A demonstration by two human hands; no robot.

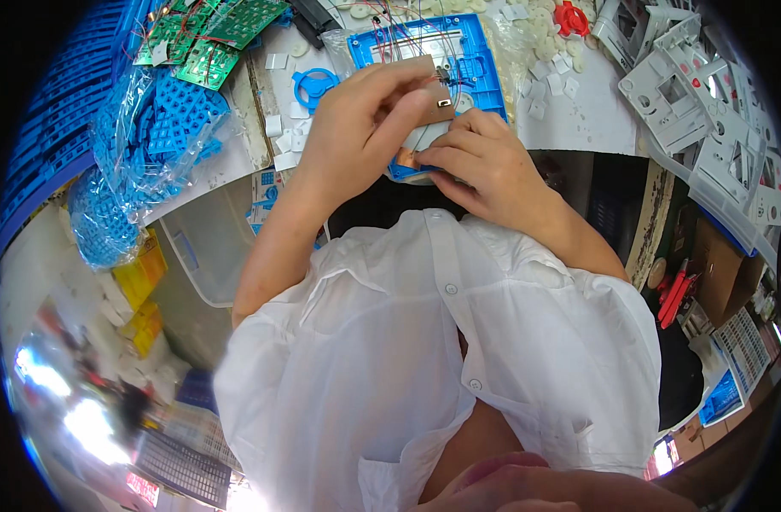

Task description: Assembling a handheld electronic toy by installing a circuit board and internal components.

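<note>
My left hand (369, 119) is closed on a small tan circuit board (440, 114) with a little metal part on it, holding it above a blue plastic housing (491, 78). My right hand (486, 164) is at the housing's near edge, its thumb and fingers pinched together. Beside those fingertips shows a copper-coloured piece (405, 159); whether they grip it or a thin wire is hidden. Thin red and dark wires (396, 32) run across the housing's far side. A blue ring-shaped part (313, 87) lies left of the housing.
Green circuit boards (207, 64) and bagged blue keypads (173, 119) lie at the left. Small white pieces (554, 84) and a red ring part (571, 19) are scattered right of the housing. White plastic panels (685, 98) pile up at the right; red-handled pliers (676, 297) sit lower.
</note>
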